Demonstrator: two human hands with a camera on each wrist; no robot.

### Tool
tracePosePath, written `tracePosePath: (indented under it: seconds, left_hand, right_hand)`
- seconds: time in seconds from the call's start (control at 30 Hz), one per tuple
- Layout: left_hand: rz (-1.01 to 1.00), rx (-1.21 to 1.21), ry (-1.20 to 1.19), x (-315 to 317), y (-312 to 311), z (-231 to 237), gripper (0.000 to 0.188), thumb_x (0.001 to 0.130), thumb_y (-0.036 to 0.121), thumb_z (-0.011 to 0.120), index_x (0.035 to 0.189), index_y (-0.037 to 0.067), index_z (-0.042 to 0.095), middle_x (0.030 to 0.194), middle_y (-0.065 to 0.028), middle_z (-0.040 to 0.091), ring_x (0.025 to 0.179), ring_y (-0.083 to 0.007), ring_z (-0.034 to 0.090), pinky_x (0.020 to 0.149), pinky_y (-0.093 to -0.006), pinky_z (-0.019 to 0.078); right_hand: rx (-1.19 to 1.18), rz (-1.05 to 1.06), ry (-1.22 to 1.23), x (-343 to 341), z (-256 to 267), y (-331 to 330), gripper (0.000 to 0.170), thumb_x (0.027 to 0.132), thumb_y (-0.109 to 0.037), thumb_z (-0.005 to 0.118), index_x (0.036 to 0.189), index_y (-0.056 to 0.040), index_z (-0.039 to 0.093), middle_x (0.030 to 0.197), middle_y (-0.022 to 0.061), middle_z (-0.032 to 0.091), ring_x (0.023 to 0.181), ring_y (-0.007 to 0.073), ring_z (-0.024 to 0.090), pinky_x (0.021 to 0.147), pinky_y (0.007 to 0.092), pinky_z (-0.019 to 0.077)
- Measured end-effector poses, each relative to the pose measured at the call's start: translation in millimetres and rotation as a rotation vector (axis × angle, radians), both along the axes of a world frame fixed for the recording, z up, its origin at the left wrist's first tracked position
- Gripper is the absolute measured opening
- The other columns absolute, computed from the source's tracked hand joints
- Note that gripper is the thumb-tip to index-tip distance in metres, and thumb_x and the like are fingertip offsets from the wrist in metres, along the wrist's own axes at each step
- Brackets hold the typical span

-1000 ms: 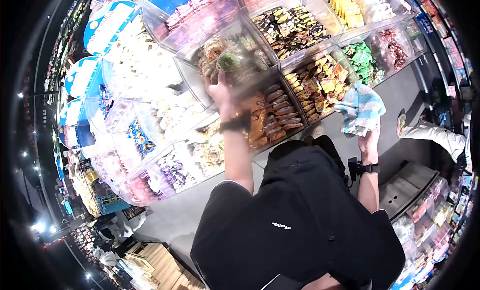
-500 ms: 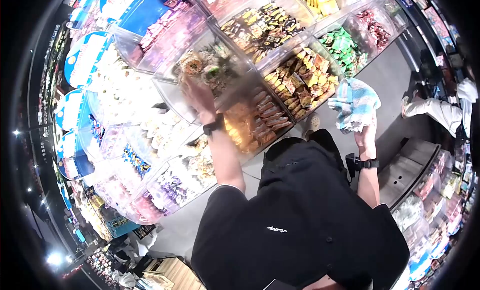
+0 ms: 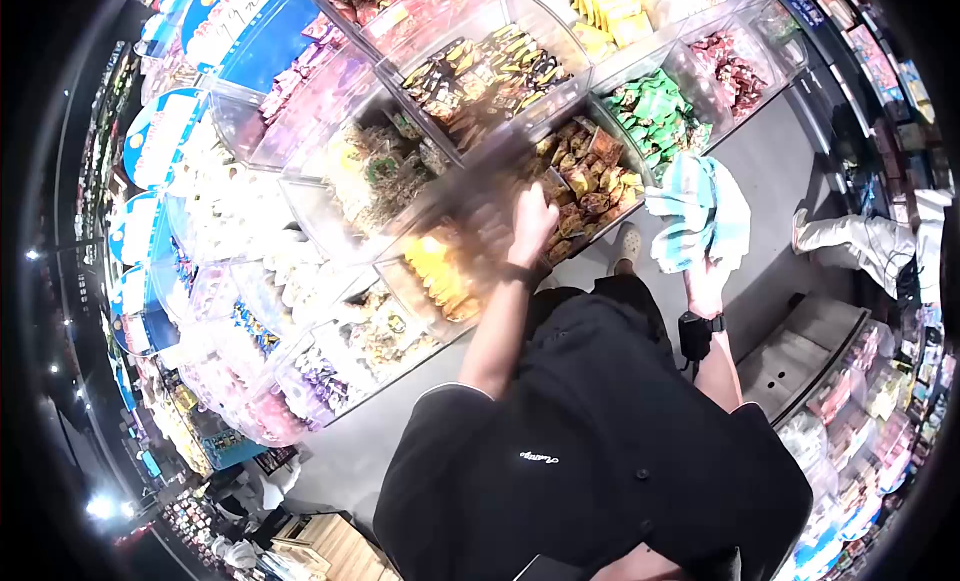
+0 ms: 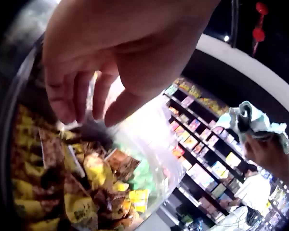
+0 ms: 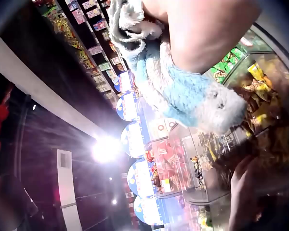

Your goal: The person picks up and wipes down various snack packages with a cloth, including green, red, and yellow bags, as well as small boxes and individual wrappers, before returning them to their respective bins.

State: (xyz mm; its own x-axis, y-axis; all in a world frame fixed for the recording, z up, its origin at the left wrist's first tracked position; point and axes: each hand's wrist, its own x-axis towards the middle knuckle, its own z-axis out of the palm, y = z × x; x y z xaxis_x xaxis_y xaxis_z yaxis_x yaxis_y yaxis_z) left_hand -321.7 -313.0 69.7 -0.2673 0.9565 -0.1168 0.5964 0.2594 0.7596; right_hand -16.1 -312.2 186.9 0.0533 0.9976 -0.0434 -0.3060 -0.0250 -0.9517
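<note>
Two bare hands of mine are over and beside the sweets display, and the right hand [image 3: 705, 279] grips a blue-and-white cloth [image 3: 700, 216], its fingers closed around the bunched fabric while loose folds hang out. The cloth is held up off the bins, just past the corner of the display and near the green packs [image 3: 655, 116]. My left hand [image 3: 533, 226] is at the near edge of the bin of brown-and-yellow packs [image 3: 590, 181], palm down, fingers and thumb bent toward a see-through plastic edge. I cannot tell whether they pinch that edge or only lie near it, as a brownish blur crosses the bins there. Beside it on the left are orange-yellow packs [image 3: 440, 271], and farther in, clear-wrapped pieces [image 3: 385, 166] with a green one among them. Dark packs [image 3: 480, 76] with yellow ends fill a bin behind, and red packs [image 3: 728, 73] lie past the green ones. A dark band [image 3: 520, 273] circles my left wrist; a black device [image 3: 697, 333] is strapped to the right. Blue-and-white signs [image 3: 160, 146] line the display's far left side.
</note>
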Motion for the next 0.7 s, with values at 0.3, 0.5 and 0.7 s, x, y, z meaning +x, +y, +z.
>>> tracePosePath:
  seconds: [0.3, 0.5, 0.7]
  left_hand:
    - [-0.015, -0.206, 0.611, 15.3, 51.1, -121.9, 0.048, 0.084, 0.012, 0.053, 0.128, -0.004, 0.047, 0.132, -0.0216, 0.045, 0.121, -0.0354, 0.044, 0.101, -0.0435, 0.0371]
    - [0.183, -0.362, 0.572, 31.2, 54.3, -54.9, 0.042, 0.08, 0.021, 0.059, 0.121, 0.009, 0.055, 0.119, -0.0161, 0.055, 0.111, -0.032, 0.053, 0.088, -0.044, 0.0475]
    - [0.552, 0.026, 0.411, 92.0, 32.6, 90.8, 0.05, 0.073, 0.011, 0.072, 0.118, 0.0, 0.051, 0.101, -0.0183, 0.062, 0.091, -0.0309, 0.061, 0.075, -0.0406, 0.0498]
  right_hand:
    - [-0.058, 0.206, 0.173, 77.6, -22.4, 66.7, 0.059, 0.093, -0.035, 0.051, 0.139, -0.002, 0.033, 0.133, 0.0122, 0.047, 0.119, 0.0239, 0.048, 0.102, 0.0391, 0.0397]
    - [0.022, 0.391, 0.273, 146.0, -36.3, 119.0, 0.066, 0.094, -0.043, 0.047, 0.143, -0.0025, 0.028, 0.137, 0.0141, 0.045, 0.121, 0.027, 0.047, 0.105, 0.0417, 0.0369]
    - [-0.132, 0.724, 0.648, 154.2, 15.0, 172.3, 0.07, 0.095, -0.046, 0.044, 0.145, -0.0004, 0.025, 0.141, 0.0207, 0.041, 0.126, 0.0327, 0.044, 0.107, 0.0427, 0.0347]
